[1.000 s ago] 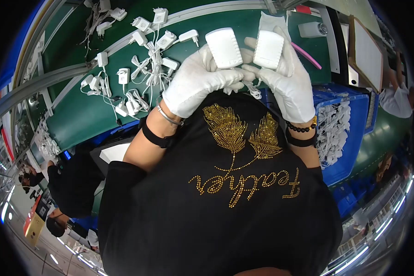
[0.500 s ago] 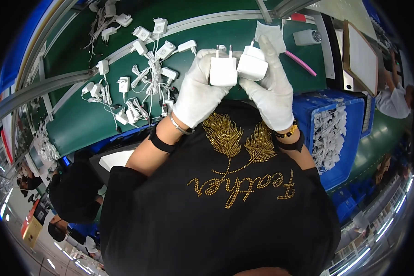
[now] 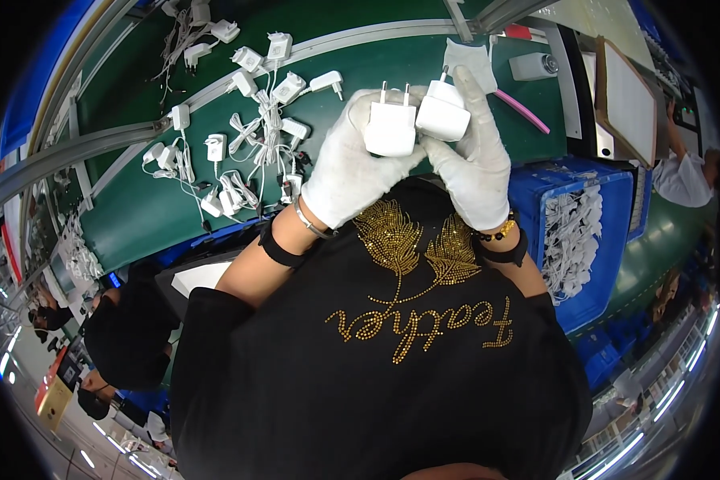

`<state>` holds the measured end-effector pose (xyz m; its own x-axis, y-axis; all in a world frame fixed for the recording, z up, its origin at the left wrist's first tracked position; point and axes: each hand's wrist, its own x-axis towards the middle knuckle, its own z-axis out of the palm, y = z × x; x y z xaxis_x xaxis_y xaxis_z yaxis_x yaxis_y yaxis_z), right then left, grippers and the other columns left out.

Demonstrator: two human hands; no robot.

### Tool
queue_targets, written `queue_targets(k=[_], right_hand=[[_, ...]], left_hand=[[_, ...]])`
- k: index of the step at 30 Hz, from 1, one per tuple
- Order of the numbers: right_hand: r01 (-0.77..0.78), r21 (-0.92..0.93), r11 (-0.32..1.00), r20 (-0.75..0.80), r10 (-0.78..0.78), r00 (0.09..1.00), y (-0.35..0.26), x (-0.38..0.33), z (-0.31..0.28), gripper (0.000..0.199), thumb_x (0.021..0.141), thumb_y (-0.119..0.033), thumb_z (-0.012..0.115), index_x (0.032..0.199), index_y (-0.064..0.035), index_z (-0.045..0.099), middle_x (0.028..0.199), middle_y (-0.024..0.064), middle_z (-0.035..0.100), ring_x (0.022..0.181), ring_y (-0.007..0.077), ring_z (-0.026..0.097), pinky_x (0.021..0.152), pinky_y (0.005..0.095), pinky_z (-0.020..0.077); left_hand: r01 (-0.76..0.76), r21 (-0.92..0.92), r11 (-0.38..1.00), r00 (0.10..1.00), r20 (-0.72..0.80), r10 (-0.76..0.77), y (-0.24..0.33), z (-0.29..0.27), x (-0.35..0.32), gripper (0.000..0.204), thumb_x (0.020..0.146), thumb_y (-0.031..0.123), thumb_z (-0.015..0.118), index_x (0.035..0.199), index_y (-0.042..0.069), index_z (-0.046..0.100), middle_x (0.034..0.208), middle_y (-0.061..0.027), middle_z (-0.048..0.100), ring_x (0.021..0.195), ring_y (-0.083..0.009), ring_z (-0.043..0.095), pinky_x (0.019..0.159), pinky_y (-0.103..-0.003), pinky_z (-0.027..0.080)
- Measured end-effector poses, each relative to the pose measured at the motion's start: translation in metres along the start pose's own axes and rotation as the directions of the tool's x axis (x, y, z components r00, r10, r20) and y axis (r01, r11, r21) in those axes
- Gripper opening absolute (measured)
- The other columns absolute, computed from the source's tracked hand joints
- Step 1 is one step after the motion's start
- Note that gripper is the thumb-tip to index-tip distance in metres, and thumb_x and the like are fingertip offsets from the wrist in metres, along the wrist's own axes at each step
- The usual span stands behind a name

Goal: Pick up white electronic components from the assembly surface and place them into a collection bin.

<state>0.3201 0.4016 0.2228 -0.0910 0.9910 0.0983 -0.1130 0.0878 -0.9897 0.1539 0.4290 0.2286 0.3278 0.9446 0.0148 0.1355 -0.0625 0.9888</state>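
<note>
Both of my hands wear white gloves and are raised close together over the near edge of a green bench. My left hand (image 3: 346,164) is closed on a white power adapter (image 3: 391,130), whose two metal pins point away from me. In my right hand (image 3: 480,164) is a second white power adapter (image 3: 443,112), tilted, with its pins also pointing away. The two adapters are side by side, nearly touching. Some of my left fingers are hidden behind the adapter. No cables show on the held adapters.
Several white adapters with bundled cables (image 3: 268,132) lie on the bench (image 3: 360,60) to the left. A pink strip (image 3: 522,112), a white cloth (image 3: 470,66) and a white cylinder-ended object (image 3: 534,66) are at the far right. A blue crate (image 3: 528,188) of white cables stands right.
Both adapters have shifted slightly and tilted a little in my hands. My left hand has turned slightly, and the grip on each adapter stays.
</note>
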Motion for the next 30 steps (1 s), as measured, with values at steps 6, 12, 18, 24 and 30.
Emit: queue_targets(k=[6, 12, 18, 24, 30], right_hand=[[0.099, -0.063, 0.993, 0.083, -0.094, 0.992, 0.003, 0.0, -0.004, 0.079, 0.083, 0.018, 0.054, 0.152, -0.0083, 0.023, 0.147, 0.0192, 0.039, 0.133, 0.0257, 0.044, 0.108, 0.0356, 0.038], [0.103, 0.051, 0.993, 0.067, -0.107, 0.992, -0.012, -0.002, 0.006, 0.073, 0.087, 0.005, 0.057, 0.15, 0.0, 0.02, 0.151, 0.0211, 0.034, 0.138, 0.0277, 0.037, 0.111, 0.0388, 0.0334], [0.124, 0.085, 0.989, -0.044, -0.121, 0.992, -0.02, 0.001, 0.017, 0.061, 0.097, -0.015, 0.048, 0.147, 0.0071, 0.022, 0.147, 0.0262, 0.037, 0.134, 0.0303, 0.042, 0.11, 0.0405, 0.0357], [-0.034, 0.261, 0.965, -0.227, 0.095, 0.969, -0.018, 0.008, 0.01, 0.049, 0.099, -0.006, 0.045, 0.145, 0.0051, 0.031, 0.138, 0.0245, 0.05, 0.118, 0.0223, 0.056, 0.099, 0.0296, 0.0449], [0.077, 0.034, 0.996, -0.247, -0.066, 0.967, -0.022, 0.01, 0.02, 0.044, 0.103, -0.015, 0.041, 0.14, 0.0073, 0.037, 0.127, 0.023, 0.059, 0.112, 0.0224, 0.06, 0.097, 0.0301, 0.0471]], left_hand=[[0.056, -0.208, 0.976, 0.997, 0.058, -0.045, 0.001, 0.003, 0.0, 0.062, 0.07, 0.006, 0.085, 0.124, 0.002, 0.054, 0.109, -0.0042, 0.064, 0.096, -0.0092, 0.061, 0.086, -0.026, 0.05], [-0.223, 0.046, 0.974, 0.974, -0.032, 0.224, -0.012, 0.006, 0.001, 0.049, 0.068, 0.008, 0.084, 0.112, 0.004, 0.062, 0.102, -0.0073, 0.069, 0.095, -0.0169, 0.066, 0.08, -0.028, 0.052], [-0.241, 0.153, 0.958, 0.951, -0.161, 0.265, -0.019, 0.019, -0.009, 0.042, 0.067, 0.01, 0.084, 0.105, 0.006, 0.067, 0.092, -0.0075, 0.071, 0.082, -0.022, 0.069, 0.07, -0.03, 0.054], [-0.124, -0.006, 0.992, 0.991, -0.048, 0.124, -0.027, 0.023, -0.011, 0.047, 0.073, -0.01, 0.076, 0.116, -0.004, 0.059, 0.106, -0.0105, 0.068, 0.094, -0.0184, 0.067, 0.084, -0.032, 0.055], [-0.162, -0.124, 0.979, 0.964, -0.231, 0.13, -0.02, 0.032, -0.001, 0.045, 0.068, 0.01, 0.085, 0.108, 0.002, 0.066, 0.092, -0.0088, 0.072, 0.08, -0.0189, 0.071, 0.07, -0.029, 0.055]])
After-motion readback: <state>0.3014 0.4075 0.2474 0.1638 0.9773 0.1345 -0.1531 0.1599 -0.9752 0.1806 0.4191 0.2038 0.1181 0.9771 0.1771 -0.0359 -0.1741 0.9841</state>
